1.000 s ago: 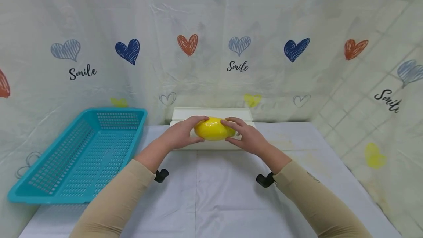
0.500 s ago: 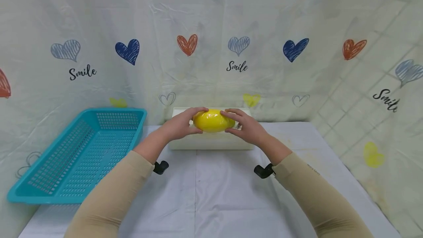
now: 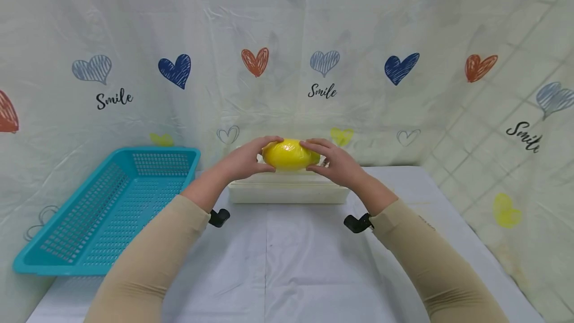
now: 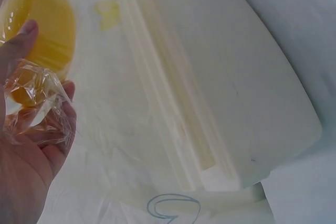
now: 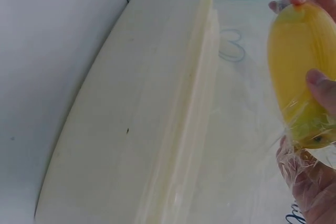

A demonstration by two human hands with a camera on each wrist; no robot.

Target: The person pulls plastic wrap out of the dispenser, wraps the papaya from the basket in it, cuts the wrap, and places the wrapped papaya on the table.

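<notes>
Held up in front of a long white box (image 3: 288, 195) is a yellow mango (image 3: 289, 155), lying sideways with a glossy skin of cling film around it. My left hand (image 3: 244, 160) grips one end, thumb below and fingers above; my right hand (image 3: 339, 163) grips the other end the same way. Crumpled clear cling film (image 4: 39, 98) bunches in the left palm in the left wrist view. More loose film gathers at the mango's greenish end by the right hand (image 5: 310, 182) in the right wrist view. Both hands partly cover the box's top.
A turquoise perforated plastic basket (image 3: 134, 198) stands on the left of the table. White cloth (image 3: 287, 263) covers the table. A plastic sheet (image 3: 287, 24) printed with hearts and "Smile" hangs behind and along the right side.
Both hands have lifted the mango, bringing it up from in front of the box to about the height of its top. Their grip on it looks the same.
</notes>
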